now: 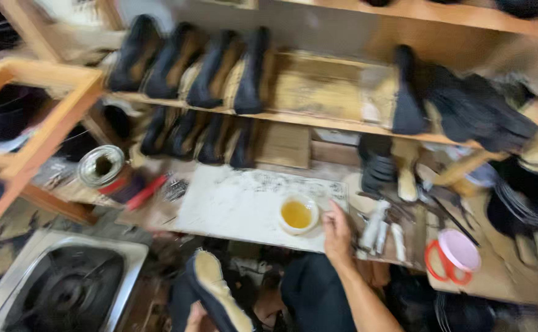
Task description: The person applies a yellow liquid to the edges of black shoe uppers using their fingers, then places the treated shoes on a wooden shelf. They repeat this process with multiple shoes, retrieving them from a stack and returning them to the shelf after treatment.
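While left hand [196,318] grips one shoe [219,295], right hand [336,232] beside one glue bowl [298,214]

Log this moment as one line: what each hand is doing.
left hand: holds black shoe, sole up | right hand: on white board, beside small bowl of yellow liquid | shelves: dark shoes

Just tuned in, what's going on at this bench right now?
A person sits at a cluttered shoemaking bench. Their left hand holds a dark shoe sole-up, low by the lap. Their right hand rests on the white work board, just right of a small bowl of yellowish liquid. More dark shoes line the wooden shelves behind.
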Demonstrator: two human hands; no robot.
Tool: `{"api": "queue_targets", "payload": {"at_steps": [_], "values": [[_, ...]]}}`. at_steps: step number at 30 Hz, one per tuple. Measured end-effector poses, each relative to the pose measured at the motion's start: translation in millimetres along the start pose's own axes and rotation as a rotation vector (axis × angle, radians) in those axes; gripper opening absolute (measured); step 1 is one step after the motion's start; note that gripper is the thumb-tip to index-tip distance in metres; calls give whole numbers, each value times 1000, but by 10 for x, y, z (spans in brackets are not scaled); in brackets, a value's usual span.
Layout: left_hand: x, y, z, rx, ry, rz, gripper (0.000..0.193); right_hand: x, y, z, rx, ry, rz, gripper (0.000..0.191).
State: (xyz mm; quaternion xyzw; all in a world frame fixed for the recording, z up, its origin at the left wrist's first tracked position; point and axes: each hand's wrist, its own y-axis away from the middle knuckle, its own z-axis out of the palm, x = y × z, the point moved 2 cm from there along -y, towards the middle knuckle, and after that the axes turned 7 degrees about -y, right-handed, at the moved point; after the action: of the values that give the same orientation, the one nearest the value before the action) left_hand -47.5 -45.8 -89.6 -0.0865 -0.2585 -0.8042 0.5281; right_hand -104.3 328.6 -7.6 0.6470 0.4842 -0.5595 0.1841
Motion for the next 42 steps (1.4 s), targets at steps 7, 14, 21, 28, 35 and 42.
{"api": "queue_targets", "payload": {"at_steps": [7,14,21,28,35,42], "values": [[-156,-113,197,-39,-88,16,89,-145,249,-111,145,121,-272,37],[-135,-275,310,-86,-113,27,89,-184,123,-391,121,-81,130,44],[-126,-146,142,-110,-98,44,88,-746,-675,-1128,320,-320,-310,61],[-110,-102,85,-132,-56,95,87,-1312,-1265,-1399,386,-20,-488,84],[-6,138,375,-195,-1,151,87,-1320,-1091,-1229,359,-131,-428,82],[169,186,723,-121,-312,40,88,-1077,-366,-691,-242,116,-406,49]]}}
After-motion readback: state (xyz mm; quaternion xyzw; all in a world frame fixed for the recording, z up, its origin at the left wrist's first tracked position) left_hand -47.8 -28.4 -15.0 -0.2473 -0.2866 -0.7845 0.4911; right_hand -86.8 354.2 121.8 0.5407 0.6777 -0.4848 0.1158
